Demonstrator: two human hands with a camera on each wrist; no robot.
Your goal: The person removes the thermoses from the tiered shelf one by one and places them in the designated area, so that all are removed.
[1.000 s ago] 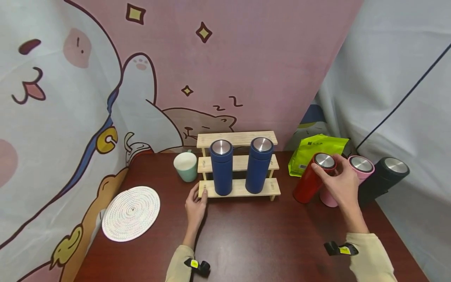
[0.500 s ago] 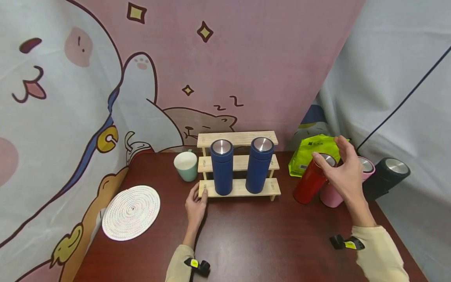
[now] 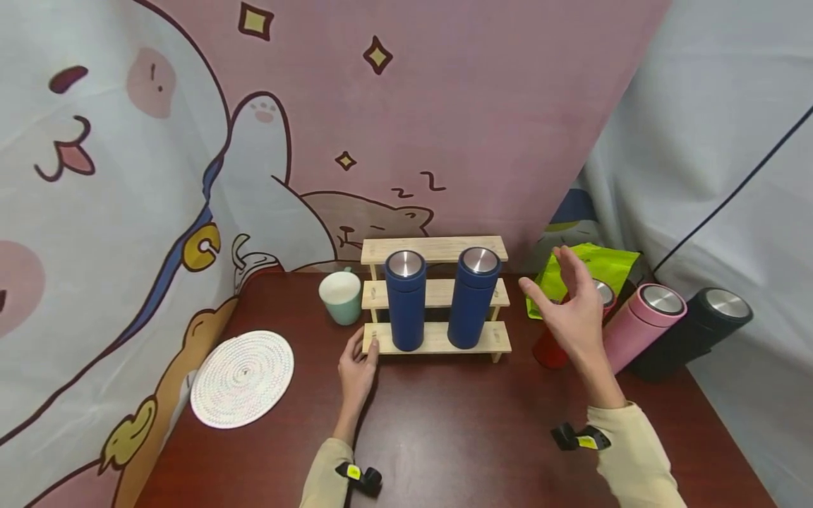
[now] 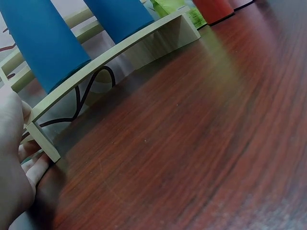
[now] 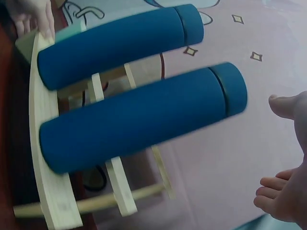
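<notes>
A three-step wooden display stand (image 3: 436,340) stands mid-table. Two blue thermos bottles, a left one (image 3: 406,303) and a right one (image 3: 473,303), stand upright on its lowest step. My left hand (image 3: 357,370) grips the left end of that step, thumb on top and fingers around the wooden leg, as the left wrist view shows. Fingers spread, my right hand (image 3: 574,321) is in the air right of the stand, holding nothing. It partly covers a red thermos (image 3: 550,351) behind it. In the right wrist view, thumb and fingers are apart, facing the blue bottles.
A pink thermos (image 3: 641,321) and a black thermos (image 3: 699,335) stand at the right edge. A bright green bag (image 3: 612,262) is behind the red one. Left of the stand are a mint cup (image 3: 344,305) and a round woven mat (image 3: 243,379).
My right hand has let go of the red thermos's top, lifted away, and moved left toward the stand. The left hand keeps its grip on the stand. The view has shifted slightly.
</notes>
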